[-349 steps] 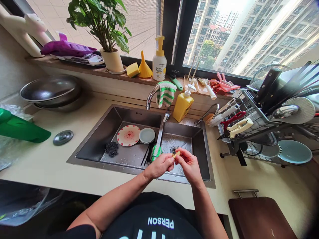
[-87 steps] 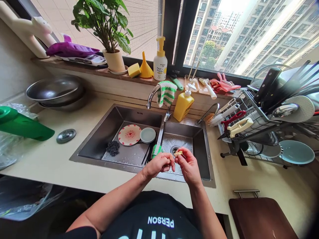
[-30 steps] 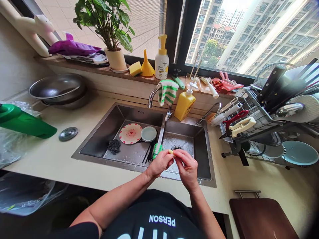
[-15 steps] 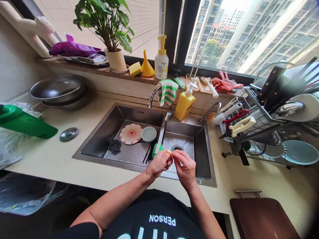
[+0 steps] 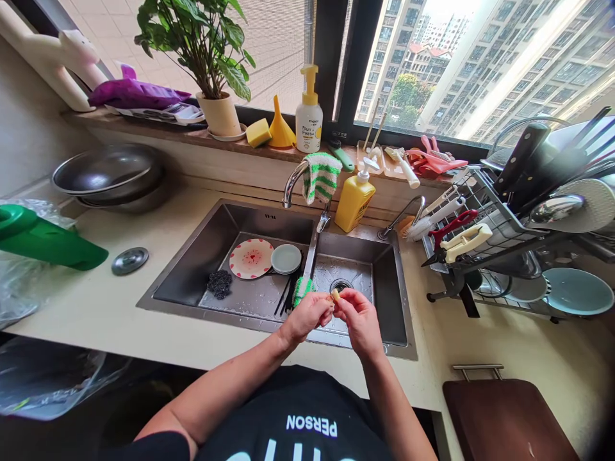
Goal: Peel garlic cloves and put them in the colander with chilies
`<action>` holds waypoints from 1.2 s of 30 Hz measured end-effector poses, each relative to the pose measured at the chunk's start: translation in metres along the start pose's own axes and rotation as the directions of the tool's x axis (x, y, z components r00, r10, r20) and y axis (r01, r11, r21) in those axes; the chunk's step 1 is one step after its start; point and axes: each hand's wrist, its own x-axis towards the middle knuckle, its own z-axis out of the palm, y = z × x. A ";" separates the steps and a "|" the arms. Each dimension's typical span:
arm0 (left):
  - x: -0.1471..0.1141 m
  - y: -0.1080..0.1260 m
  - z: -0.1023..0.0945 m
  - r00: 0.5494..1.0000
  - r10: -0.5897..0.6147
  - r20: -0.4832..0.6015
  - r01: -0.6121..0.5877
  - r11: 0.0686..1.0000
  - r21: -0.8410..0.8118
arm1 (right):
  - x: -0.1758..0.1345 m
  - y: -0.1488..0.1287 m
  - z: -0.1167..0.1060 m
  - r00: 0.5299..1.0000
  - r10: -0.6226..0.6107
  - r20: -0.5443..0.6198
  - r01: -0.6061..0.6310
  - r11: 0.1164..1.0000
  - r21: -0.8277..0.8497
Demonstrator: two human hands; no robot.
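Note:
My left hand is closed over the front edge of the sink, thumb and fingers pressed together. My right hand meets it in a fingertip pinch. A small pale-yellow piece shows between the fingertips of both hands; it is too small to tell its kind. Below the hands lies the right sink basin with its drain. Just behind my left hand a green-and-white cloth hangs at the divider between the basins.
The left basin holds a red-patterned plate, a small white dish, black chopsticks and a dark scouring pad. A faucet and a yellow pump bottle stand behind. A dish rack is at right, a green bottle at left.
My right hand has shifted slightly, and its fingertips have turned up a little. More of the small pale-yellow piece now shows by the right fingertips. The left hand has barely moved.

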 end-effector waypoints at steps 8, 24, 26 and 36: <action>0.003 -0.005 -0.010 0.998 -0.006 0.060 0.008 0.999 -0.042 | 0.001 0.003 -0.005 0.998 0.045 0.052 -0.046 0.999 0.006; -0.001 0.001 0.001 0.999 0.044 0.015 -0.046 0.994 0.094 | -0.007 -0.002 0.002 0.772 -0.583 0.253 0.574 0.470 -0.670; -0.001 0.001 0.003 1.000 0.026 0.006 -0.026 0.999 0.037 | -0.008 -0.001 0.003 0.761 -0.594 0.260 0.579 0.442 -0.685; 0.001 -0.007 0.004 0.994 -0.096 -0.053 0.084 0.979 -0.186 | -0.009 0.010 0.010 0.748 -0.592 0.300 0.551 0.301 -0.779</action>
